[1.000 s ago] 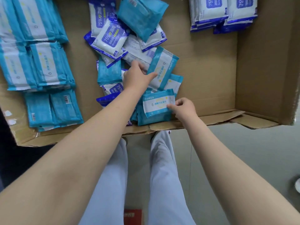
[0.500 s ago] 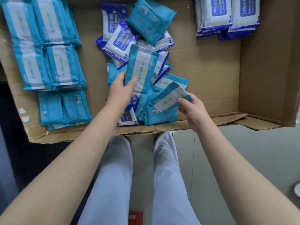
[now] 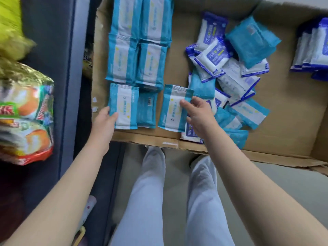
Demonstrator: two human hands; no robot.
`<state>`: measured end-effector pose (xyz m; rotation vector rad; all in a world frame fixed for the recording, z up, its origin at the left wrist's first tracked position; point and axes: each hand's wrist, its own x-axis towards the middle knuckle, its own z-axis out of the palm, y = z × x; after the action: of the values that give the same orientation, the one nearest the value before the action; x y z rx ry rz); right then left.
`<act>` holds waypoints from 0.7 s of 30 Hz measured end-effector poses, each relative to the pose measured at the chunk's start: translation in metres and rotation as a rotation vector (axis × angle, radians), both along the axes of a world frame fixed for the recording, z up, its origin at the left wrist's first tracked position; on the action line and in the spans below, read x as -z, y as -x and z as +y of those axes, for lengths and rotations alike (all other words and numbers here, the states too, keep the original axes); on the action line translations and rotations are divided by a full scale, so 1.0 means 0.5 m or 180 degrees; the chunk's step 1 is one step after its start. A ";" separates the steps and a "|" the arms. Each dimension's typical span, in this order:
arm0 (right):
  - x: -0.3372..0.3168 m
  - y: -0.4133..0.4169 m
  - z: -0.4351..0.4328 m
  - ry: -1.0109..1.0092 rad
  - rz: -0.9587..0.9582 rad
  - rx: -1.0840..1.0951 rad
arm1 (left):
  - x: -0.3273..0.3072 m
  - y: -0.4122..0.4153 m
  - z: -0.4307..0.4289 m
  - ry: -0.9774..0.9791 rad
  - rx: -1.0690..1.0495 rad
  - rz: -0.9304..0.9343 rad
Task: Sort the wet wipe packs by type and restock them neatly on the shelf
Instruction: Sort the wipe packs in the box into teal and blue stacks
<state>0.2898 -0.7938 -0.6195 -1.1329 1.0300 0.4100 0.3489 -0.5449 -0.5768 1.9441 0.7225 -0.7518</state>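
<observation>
Sorted stacks (image 3: 136,41): teal wrappers, white centre panel, small yellow marks. Near-left pack (image 3: 123,106) and middle pack (image 3: 174,108): same teal-and-white scheme. Barcode pack (image 3: 147,109) between them: plain teal, black barcode on a white patch. Loose heap (image 3: 230,82): teal packs mixed with dark blue packs (image 3: 212,56), white-faced, blue label reading 75%, yellow-green strip. Cardboard (image 3: 284,103): plain brown. Trousers (image 3: 147,201): pale lilac-grey. Snack bags (image 3: 26,125): gold foil, green, orange, red. Floor (image 3: 266,183): grey-green.
</observation>
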 end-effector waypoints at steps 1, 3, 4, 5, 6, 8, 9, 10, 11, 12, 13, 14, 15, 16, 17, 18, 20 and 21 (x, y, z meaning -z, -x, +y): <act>0.003 -0.018 0.035 0.0053 -0.0017 -0.0086 | 0.005 -0.005 0.015 -0.0057 0.0074 0.0027; 0.020 -0.043 0.097 0.0248 0.0070 -0.0125 | 0.024 -0.014 0.037 -0.0188 0.0264 0.0069; 0.029 -0.052 0.124 0.0352 0.0136 -0.0110 | 0.034 -0.017 0.045 -0.0293 0.0403 0.0078; 0.036 -0.059 0.147 0.0442 0.0209 -0.0103 | 0.044 -0.020 0.052 -0.0429 0.0548 0.0051; 0.046 -0.064 0.166 0.0547 0.0269 -0.0128 | 0.054 -0.024 0.058 -0.0584 0.0666 -0.0017; 0.055 -0.072 0.190 0.0723 0.0368 -0.0262 | 0.070 -0.030 0.065 -0.0857 0.0764 -0.0196; 0.057 -0.076 0.197 0.0762 0.0386 -0.0302 | 0.073 -0.032 0.065 -0.0959 0.0769 -0.0268; 0.060 -0.078 0.202 0.0798 0.0378 -0.0310 | 0.075 -0.034 0.061 -0.1085 0.0806 -0.0322; 0.061 -0.081 0.203 0.0860 0.0373 -0.0329 | 0.074 -0.035 0.056 -0.1270 0.0925 -0.0369; 0.063 -0.082 0.204 0.0954 0.0370 -0.0370 | 0.071 -0.035 0.052 -0.1514 0.1126 -0.0410; 0.064 -0.084 0.204 0.1045 0.0334 -0.0415 | 0.068 -0.033 0.049 -0.1747 0.1334 -0.0449; 0.068 -0.085 0.203 0.1103 0.0305 -0.0444 | 0.066 -0.032 0.047 -0.1908 0.1476 -0.0488; 0.067 -0.086 0.202 0.1123 0.0273 -0.0457 | 0.065 -0.030 0.047 -0.1983 0.1545 -0.0525; 0.068 -0.087 0.203 0.1139 0.0272 -0.0489 | 0.064 -0.029 0.048 -0.2011 0.1572 -0.0541; 0.069 -0.089 0.202 0.1166 0.0273 -0.0533 | 0.064 -0.027 0.048 -0.2027 0.1584 -0.0541; 0.069 -0.091 0.202 0.1192 0.0280 -0.0558 | 0.062 -0.026 0.049 -0.2043 0.1594 -0.0534; 0.070 -0.093 0.199 0.1204 0.0285 -0.0457 | 0.056 -0.024 0.047 -0.2066 0.1609 -0.0557; 0.069 -0.092 0.195 0.1213 0.0276 -0.0387 | 0.051 -0.021 0.045 -0.2076 0.1610 -0.0576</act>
<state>0.3356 -0.6965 -0.6539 -1.5349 1.1488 0.3702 0.3596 -0.5225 -0.6023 2.8117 0.3820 -0.6643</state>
